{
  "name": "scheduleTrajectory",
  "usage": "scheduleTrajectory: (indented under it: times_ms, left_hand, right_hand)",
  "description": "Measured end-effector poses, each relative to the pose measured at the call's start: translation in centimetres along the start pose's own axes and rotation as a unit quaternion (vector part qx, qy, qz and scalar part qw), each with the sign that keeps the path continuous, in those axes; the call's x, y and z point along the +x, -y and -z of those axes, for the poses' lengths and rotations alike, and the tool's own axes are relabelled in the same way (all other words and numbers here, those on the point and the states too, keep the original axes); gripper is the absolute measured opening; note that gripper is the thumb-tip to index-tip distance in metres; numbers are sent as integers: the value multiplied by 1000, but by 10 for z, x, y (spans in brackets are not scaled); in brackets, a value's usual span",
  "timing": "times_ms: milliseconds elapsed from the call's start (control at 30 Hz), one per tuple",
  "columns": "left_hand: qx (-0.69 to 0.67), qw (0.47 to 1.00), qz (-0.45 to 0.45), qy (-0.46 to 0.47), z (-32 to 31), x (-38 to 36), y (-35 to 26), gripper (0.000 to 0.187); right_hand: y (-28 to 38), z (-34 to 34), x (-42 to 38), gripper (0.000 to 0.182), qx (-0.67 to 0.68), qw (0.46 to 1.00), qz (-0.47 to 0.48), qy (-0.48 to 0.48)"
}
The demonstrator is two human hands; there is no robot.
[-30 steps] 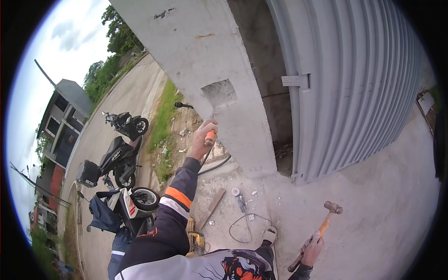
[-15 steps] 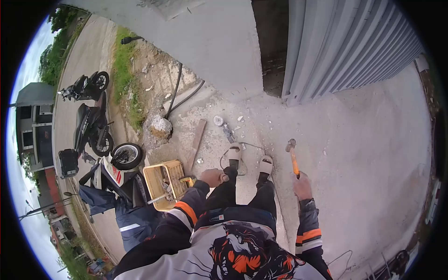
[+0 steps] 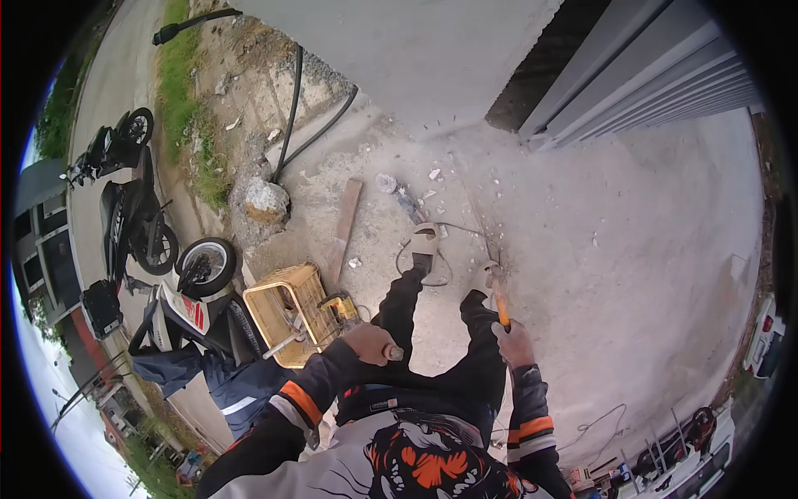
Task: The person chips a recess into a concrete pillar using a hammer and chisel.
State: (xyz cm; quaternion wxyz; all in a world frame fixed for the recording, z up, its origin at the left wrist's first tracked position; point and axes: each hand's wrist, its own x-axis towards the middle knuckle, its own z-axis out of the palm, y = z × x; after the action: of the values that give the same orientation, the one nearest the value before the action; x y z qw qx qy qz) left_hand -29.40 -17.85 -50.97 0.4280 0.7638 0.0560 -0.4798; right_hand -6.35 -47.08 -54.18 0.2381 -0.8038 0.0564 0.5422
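My right hand (image 3: 514, 344) is wrapped round the orange handle of a hammer (image 3: 500, 301), whose head points away from me, above the concrete near my right leg. In front of my left thigh, my left hand (image 3: 367, 343) is closed. A small greyish end shows at its fingers, but what it is I cannot make out. Beside that hand lies a yellow power tool (image 3: 339, 306), next to a yellow plastic crate (image 3: 264, 293) with things in it. An angle grinder (image 3: 406, 201) rests on the ground beyond my left foot, its cord curling round the sandal.
A wooden plank (image 3: 347, 220) lies left of the grinder. Parked motorcycles (image 3: 125, 212) line the left side. Black hoses (image 3: 295, 125) rise by a concrete lump (image 3: 266, 201). A wall (image 3: 416, 50) and a corrugated shutter (image 3: 640, 75) stand ahead. Concrete bits are scattered about.
The hammer and my right hand have moved left, nearer my right leg. My right foot has drawn back, and its sandal is now out of sight. The camera view has shifted.
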Motion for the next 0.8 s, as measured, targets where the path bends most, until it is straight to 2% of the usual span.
scheduleTrajectory:
  times_ms: [100, 200, 300, 400, 500, 567, 667, 767, 800]
  left_hand:
    - [-66, 997, -28, 31, -12, -22, 14, 24]
    - [-90, 996, -29, -7, -25, -23, 19, 17]
    - [-15, 1000, 14, 3, -33, 10, 8, 8]
    - [12, 996, 35, -86, -38, 50, 22, 5]
    - [84, 952, 5, -293, 0, 97, 34, 16]
    - [79, 922, 27, -378, 21, 141, 43, 17]
    - [85, 885, -8, -458, 49, 208, 65, 18]
    - [64, 890, -39, -450, 80, 257, 81, 16]
    - [65, 877, -69, -471, 86, 275, 89, 16]
  right_hand:
    - [8, -19, 31, 29, 25, 999, -1, 20]
    - [4, -33, 95, 42, -83, 996, 27, 29]
    - [-5, -43, 154, 46, -193, 966, 165, -41]
    - [3, -43, 191, 49, -248, 962, 113, -25]
    - [-18, -45, 237, 48, -260, 956, 132, -35]
    - [-24, -46, 262, 48, -260, 957, 126, -38]
    - [-30, -54, 304, 50, -245, 961, 116, -46]
    - [-43, -70, 341, 53, -218, 967, 109, -67]
    - [-43, -78, 350, 52, -206, 968, 118, -78]
